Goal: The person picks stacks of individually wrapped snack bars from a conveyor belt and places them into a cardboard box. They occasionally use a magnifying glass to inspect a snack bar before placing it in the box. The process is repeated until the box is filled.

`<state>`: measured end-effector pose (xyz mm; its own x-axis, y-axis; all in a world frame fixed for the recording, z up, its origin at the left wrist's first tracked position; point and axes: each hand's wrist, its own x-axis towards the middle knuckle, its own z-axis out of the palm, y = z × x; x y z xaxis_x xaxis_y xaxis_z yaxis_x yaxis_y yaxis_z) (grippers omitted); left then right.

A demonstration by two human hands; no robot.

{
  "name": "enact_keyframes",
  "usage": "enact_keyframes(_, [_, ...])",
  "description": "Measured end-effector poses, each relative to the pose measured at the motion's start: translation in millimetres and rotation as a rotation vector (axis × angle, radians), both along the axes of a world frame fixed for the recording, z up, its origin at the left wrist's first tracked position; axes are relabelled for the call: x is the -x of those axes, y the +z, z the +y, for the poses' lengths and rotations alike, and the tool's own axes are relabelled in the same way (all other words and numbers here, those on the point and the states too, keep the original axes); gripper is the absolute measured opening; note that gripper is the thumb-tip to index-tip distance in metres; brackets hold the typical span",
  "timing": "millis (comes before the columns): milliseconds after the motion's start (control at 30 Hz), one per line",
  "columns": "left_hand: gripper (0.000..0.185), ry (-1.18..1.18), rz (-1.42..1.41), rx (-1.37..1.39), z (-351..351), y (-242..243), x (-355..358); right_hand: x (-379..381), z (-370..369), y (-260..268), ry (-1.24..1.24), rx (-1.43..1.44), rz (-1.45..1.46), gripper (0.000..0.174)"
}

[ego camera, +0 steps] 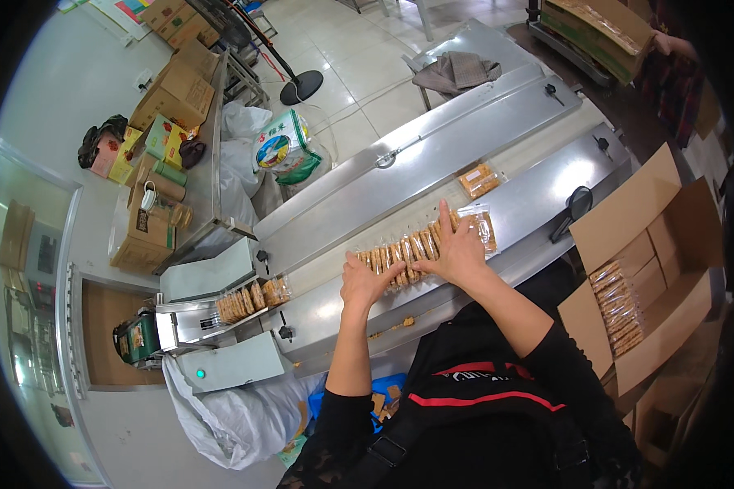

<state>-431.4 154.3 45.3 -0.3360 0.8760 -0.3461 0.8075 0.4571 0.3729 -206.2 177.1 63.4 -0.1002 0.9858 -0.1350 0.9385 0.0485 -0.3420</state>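
A row of clear-wrapped crackers or biscuits (413, 247) stands on edge across the near metal rim of the conveyor. My left hand (367, 278) presses on the row's left end, its thumb on the near side. My right hand (459, 247) rests over the right part of the row, fingers spread along it, with wrapped pieces showing beyond them. One wrapped packet (479, 180) lies on the belt (336, 241) just past my right hand. At the belt's left end, more wrapped biscuits (241, 304) lean together in the metal chute.
At the right, an open cardboard box (663, 324) holds a row of wrapped biscuits. A small round mirror-like disc (580, 202) stands on the metal edge. A folded cloth (459, 73) lies behind the conveyor. Top right, another person's hand (663, 43) touches a carton (596, 30).
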Motion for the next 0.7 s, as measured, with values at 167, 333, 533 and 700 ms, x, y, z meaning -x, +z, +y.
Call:
enact_keyframes(167, [0.146, 0.010, -0.040, -0.048, -3.2, 6.3, -2.8, -2.7, -3.9, -6.9, -0.014, -0.038, 0.068, 0.151])
enact_keyframes(333, [0.139, 0.134, -0.175, -0.315, -29.8, -5.8, -6.6, -13.5, -28.9, -20.6, -0.079, -0.357, 0.386, 0.143])
enact_keyframes(533, [0.133, 0.068, -0.554, -0.875, -84.1, -66.5, 16.0, -37.0, -69.9, -42.1, 0.025, -0.375, 0.649, 0.108])
enact_keyframes(700, [0.124, 0.095, -0.769, -0.735, -81.9, -77.6, 20.6, -38.1, -77.9, -44.2, 0.013, -0.364, 0.793, 0.094])
